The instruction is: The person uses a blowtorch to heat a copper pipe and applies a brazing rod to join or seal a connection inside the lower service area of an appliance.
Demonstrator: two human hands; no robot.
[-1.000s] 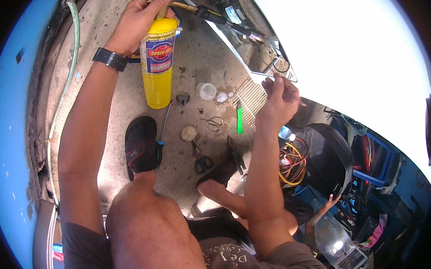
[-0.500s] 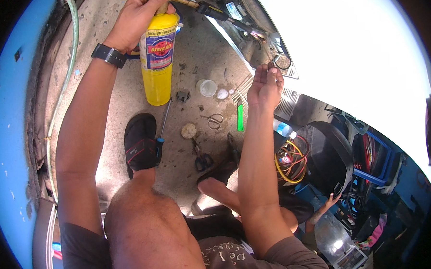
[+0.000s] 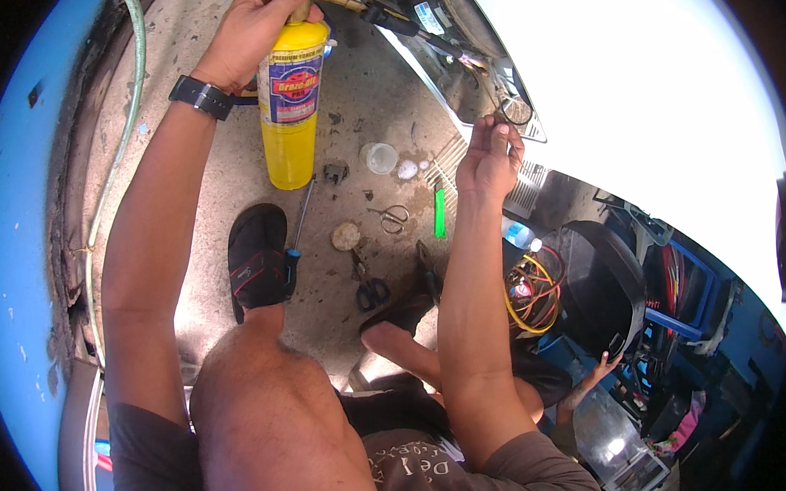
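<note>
My left hand (image 3: 261, 32) is wrapped round the neck of a hand torch on a yellow gas cylinder (image 3: 289, 153), which hangs upright. From its top the torch's brass tube (image 3: 340, 2) runs right, toward a dark pipe joint (image 3: 474, 64) that glows pinkish near the metal panel. My right hand (image 3: 492, 160) is closed, fingertips pinched on a thin wire-like rod that reaches up toward the glow. A loop of the rod (image 3: 517, 111) curls beside the fingertips. Glare and distance blur the exact contact at the joint.
On the concrete lie scissors (image 3: 394, 218), a screwdriver (image 3: 295, 250), blue-handled pliers (image 3: 372, 292), a white cup (image 3: 380, 158) and a green strip (image 3: 440, 213). Coiled hoses (image 3: 536, 301), a water bottle (image 3: 520, 234) and a black case (image 3: 598, 280) stand right. Another person's hand (image 3: 602, 370) rests near the case.
Both hands hold nearly the same place. The view and my right hand have shifted very slightly; the cylinder sits marginally higher and to the right.
</note>
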